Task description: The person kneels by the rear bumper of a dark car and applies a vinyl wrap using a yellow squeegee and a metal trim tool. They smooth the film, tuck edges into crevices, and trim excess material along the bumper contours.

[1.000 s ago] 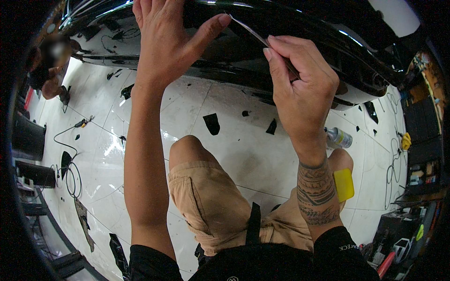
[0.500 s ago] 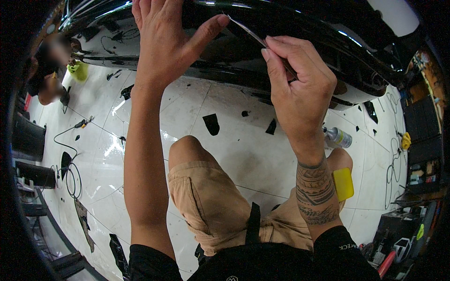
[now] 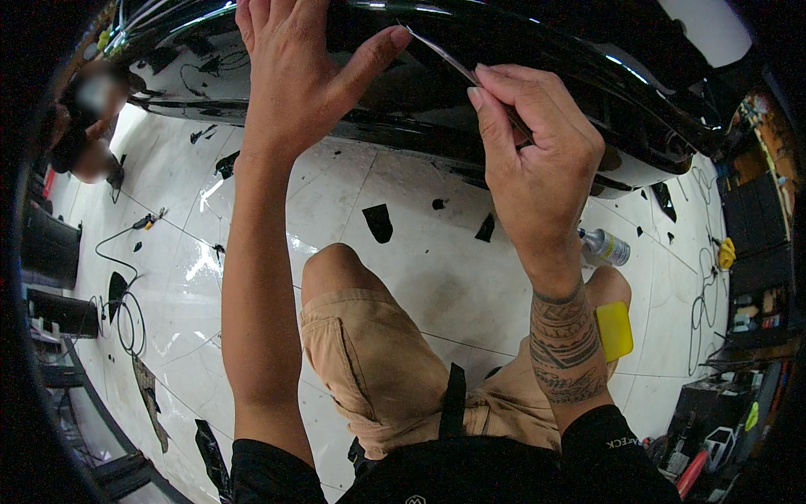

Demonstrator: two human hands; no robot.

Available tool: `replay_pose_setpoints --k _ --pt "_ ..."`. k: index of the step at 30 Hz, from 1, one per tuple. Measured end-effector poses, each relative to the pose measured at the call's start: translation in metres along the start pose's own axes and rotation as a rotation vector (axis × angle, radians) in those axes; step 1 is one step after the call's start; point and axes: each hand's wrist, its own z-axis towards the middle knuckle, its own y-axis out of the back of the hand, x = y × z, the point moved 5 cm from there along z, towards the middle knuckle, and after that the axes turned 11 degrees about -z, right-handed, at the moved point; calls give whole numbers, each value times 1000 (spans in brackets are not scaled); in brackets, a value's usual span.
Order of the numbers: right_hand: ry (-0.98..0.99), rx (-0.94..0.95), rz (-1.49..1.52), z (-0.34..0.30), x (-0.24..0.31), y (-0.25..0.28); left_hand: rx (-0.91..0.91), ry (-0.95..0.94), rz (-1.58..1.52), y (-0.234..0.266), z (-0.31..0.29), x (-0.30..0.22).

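Observation:
A glossy black car body panel (image 3: 403, 92) spans the upper part of the view. My left hand (image 3: 298, 71) lies open against it, its upper fingers partly cut off by the picture edge. The thumb stretches right to the tip of a slim, pointed metal tool (image 3: 453, 65). My right hand (image 3: 541, 126) is closed round this tool in a pinch, with the tip slanting up and left to the panel. Whether it is a blade or tweezers I cannot make out.
Black film scraps (image 3: 378, 223) lie on the white tiled floor (image 3: 336, 210). A spray bottle (image 3: 606, 247) lies by my right knee, near a yellow card-shaped piece (image 3: 615, 330). A cable (image 3: 126, 277) curls at left. Another person (image 3: 92, 109) crouches at far left.
My hands and the tool stay practically where they were. At far left the other person has shifted, and the yellow-green cloth beside them no longer shows there.

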Motion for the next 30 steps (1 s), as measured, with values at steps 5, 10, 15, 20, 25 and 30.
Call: replay_pose_setpoints --k 5,10,15,20,25,30 --pt "-7 -53 87 1 1 -1 8 9 9 0 0 0" --pt "-3 -57 80 0 -1 1 20 13 38 0 1 -1" --pt "-4 -62 101 -1 1 -3 12 17 18 2 -1 1" --pt "-30 -56 89 0 0 -1 7 16 7 1 1 -3" --pt "-51 -48 69 1 5 0 8 11 1 2 0 -2" --pt "-52 -56 48 -1 7 0 6 12 2 2 0 -2"
